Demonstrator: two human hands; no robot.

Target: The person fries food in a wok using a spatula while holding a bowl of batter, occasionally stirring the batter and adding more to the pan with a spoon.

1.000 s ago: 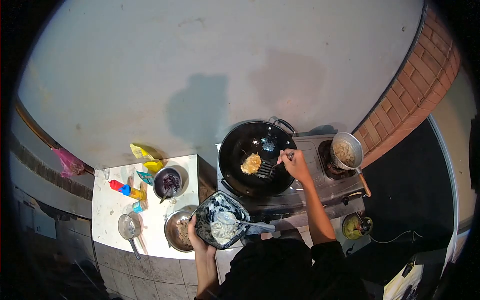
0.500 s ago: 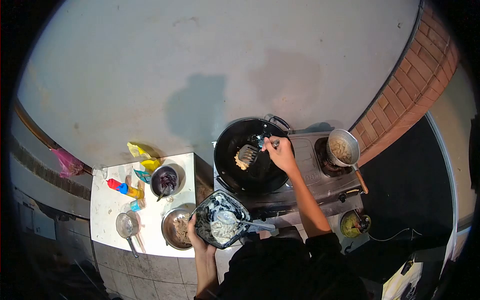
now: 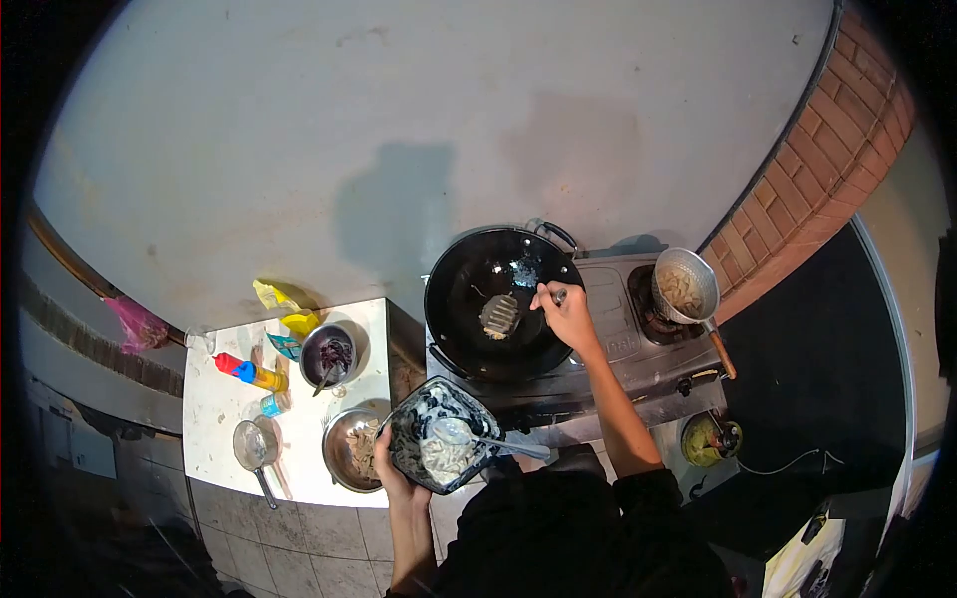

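spatula (image 3: 499, 316) now covers the one egg; right hand (image 3: 566, 314) grips it, left hand (image 3: 391, 476) one bowl (image 3: 439, 435).

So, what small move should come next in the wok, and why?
Probably lift the spatula off the food: the right hand presses it flat there in the wok, while the left hand holds the batter bowl beside it.

Bright overhead light, hard shadows, heavy fisheye distortion, black vignetted corners.
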